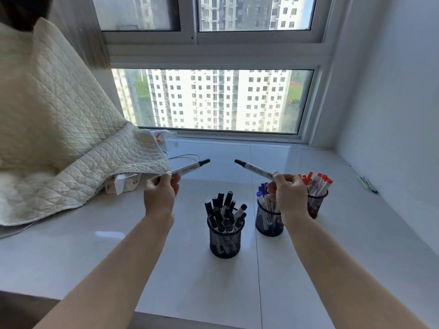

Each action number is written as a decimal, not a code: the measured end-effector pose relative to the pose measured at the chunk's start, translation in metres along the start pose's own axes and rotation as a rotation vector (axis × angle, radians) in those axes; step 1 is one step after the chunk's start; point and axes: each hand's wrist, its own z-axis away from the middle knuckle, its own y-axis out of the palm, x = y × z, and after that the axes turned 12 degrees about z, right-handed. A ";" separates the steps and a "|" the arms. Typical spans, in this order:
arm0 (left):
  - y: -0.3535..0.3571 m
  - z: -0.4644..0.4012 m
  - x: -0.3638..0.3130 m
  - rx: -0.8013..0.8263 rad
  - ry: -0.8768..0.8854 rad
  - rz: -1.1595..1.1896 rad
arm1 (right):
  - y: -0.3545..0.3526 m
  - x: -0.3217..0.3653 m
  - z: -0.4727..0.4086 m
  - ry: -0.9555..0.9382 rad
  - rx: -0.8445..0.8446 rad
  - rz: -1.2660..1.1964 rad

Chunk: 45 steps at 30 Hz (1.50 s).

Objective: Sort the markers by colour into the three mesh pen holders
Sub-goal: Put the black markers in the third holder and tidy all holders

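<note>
A cream quilted blanket [59, 138] drapes over the left of the glossy white surface [308, 269], partly covering a small white box [124, 184]. A thin cable [183, 156] lies near the window [213, 100]. Green pens [367, 184] lie far right.

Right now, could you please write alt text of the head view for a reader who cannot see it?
Each hand, left hand and right hand, holds a black-capped white marker above a white sill. Below stand three black mesh pen holders: black-capped markers, blue-capped markers, red-capped markers. A cream quilted blanket lies left.
</note>
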 end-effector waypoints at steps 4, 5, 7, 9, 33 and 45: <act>-0.016 0.012 0.011 -0.081 -0.355 0.286 | 0.007 -0.004 0.010 0.410 0.209 -0.405; -0.019 0.015 0.014 -0.077 -0.402 0.348 | 0.009 -0.007 0.013 0.461 0.252 -0.435; -0.023 0.019 0.019 -0.064 -0.454 0.441 | 0.013 -0.013 0.017 0.483 0.312 -0.445; -0.024 0.022 0.023 -0.038 -0.478 0.452 | 0.016 -0.018 0.017 0.425 0.356 -0.418; -0.053 0.032 0.055 0.253 0.104 -0.717 | 0.030 -0.032 0.024 -0.445 0.211 0.559; -0.050 0.031 0.052 0.332 0.202 -0.847 | 0.034 -0.048 0.027 -0.530 0.380 0.769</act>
